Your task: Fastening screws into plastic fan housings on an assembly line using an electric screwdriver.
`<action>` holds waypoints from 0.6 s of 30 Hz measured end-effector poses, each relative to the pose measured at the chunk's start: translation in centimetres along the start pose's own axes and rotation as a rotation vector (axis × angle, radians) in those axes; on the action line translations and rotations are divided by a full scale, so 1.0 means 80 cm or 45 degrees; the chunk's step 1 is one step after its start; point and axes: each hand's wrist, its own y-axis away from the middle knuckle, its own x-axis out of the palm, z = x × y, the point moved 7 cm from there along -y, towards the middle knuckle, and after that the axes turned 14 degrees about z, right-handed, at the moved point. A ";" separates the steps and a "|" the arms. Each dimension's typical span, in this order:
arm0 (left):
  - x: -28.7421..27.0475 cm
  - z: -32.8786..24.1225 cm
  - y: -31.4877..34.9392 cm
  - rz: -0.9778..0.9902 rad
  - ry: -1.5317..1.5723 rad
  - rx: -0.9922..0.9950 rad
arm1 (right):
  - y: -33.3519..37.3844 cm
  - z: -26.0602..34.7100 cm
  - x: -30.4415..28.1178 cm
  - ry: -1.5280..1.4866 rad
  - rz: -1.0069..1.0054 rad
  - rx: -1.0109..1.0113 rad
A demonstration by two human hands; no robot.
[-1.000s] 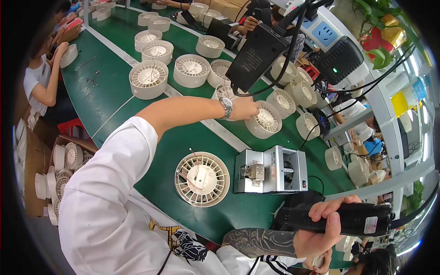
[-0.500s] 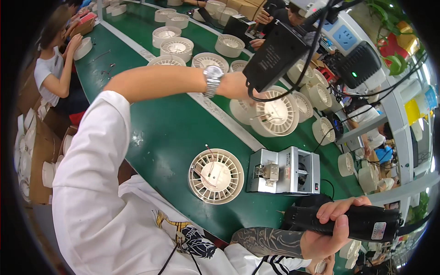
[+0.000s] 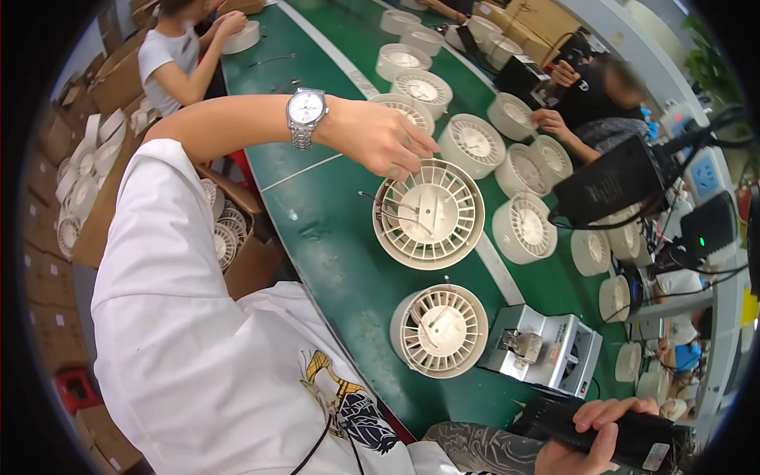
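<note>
My left hand (image 3: pixel 378 138), with a silver watch at the wrist, pinches the far rim of a round white slotted housing (image 3: pixel 450 214). Thin dark wires lie across the hub of this housing, one end sticking out past its left edge. Just nearer to me a second slotted housing (image 3: pixel 439 332) rests on the green table, also with loose wires on its hub. At the lower right, the fingers of my right hand (image 3: pixel 590 435) wrap round a thick black handheld tool (image 3: pixel 633 431); its exact kind is unclear. Something thin and pointed shows by its left end.
A grey metal bench machine (image 3: pixel 546 348) stands right of the nearer housing. More white housings (image 3: pixel 525 227) line the far side. Black power adapters (image 3: pixel 609 182) and cables hang at the right. A co-worker (image 3: pixel 609 103) sits opposite, another (image 3: pixel 178 55) at the far left. Boxes of white parts (image 3: pixel 226 229) stand left.
My left hand has brought a housing from the far row across the pale strip, toward me, beside the nearer one. The view has swung, shifting the scene. My right hand keeps the black tool.
</note>
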 end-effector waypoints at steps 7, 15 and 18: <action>0.013 -0.029 0.013 0.192 0.253 0.076 | 0.003 0.001 0.006 -0.027 -0.012 0.056; 0.059 -0.047 0.013 0.139 0.523 0.098 | 0.000 0.002 0.010 -0.012 0.012 0.044; 0.065 -0.045 0.014 0.132 0.609 0.089 | 0.001 0.002 0.007 -0.008 0.033 0.039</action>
